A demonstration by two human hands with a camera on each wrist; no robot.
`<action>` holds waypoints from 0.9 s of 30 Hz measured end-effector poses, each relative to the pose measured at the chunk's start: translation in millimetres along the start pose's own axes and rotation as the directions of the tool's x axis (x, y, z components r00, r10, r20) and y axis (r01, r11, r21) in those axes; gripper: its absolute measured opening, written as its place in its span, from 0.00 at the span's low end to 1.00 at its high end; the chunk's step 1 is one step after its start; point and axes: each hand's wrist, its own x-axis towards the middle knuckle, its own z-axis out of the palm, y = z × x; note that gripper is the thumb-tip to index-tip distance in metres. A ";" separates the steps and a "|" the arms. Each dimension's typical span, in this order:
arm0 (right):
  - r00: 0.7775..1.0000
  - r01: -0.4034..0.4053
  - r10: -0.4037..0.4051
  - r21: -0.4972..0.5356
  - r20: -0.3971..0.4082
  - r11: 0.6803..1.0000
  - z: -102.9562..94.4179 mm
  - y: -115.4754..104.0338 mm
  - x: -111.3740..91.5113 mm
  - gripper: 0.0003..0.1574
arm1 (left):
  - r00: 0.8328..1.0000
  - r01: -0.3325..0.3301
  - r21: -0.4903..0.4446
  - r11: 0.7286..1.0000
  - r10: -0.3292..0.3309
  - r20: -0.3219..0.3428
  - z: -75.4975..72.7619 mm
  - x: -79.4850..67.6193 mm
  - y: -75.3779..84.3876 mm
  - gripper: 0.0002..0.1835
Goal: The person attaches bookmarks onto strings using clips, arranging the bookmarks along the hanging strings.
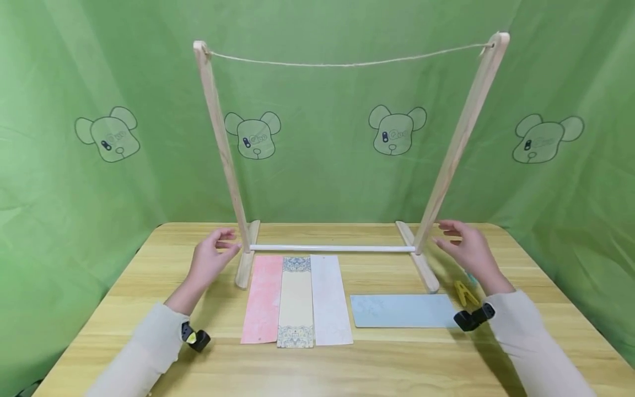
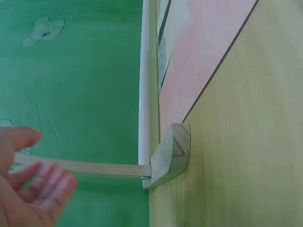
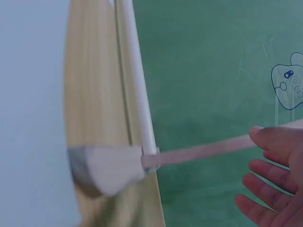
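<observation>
A wooden stand rises at the back of the table, with a left post point(image 1: 221, 138), a right post point(image 1: 462, 132), a white crossbar point(image 1: 332, 248) low between them and a string point(image 1: 322, 64) sagging across the top. Beside the foot of the left post is my left hand point(image 1: 209, 259), fingers loosely bent and holding nothing. My right hand point(image 1: 470, 252) mirrors it outside the right post, its fingers parted and relaxed in the right wrist view. Upright in front of the crossbar lie a pink card point(image 1: 262, 300), a cream patterned card point(image 1: 296, 292) and a whitish card point(image 1: 331, 300).
A light blue card point(image 1: 404, 310) lies crosswise at the right, near the stand's right foot point(image 1: 425, 275). Under my right forearm are a yellow clip point(image 1: 465, 295) and part of a teal thing point(image 1: 471, 278). A green curtain point(image 1: 322, 182) with bear-head drawings surrounds the wooden table point(image 1: 223, 364).
</observation>
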 end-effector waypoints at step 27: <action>0.989 -0.074 0.085 -0.094 0.119 0.993 -41.4 77.1 -58.7 0.26 | 0.950 0.071 0.296 0.953 -0.155 0.272 27.4 -81.8 -1.7 0.29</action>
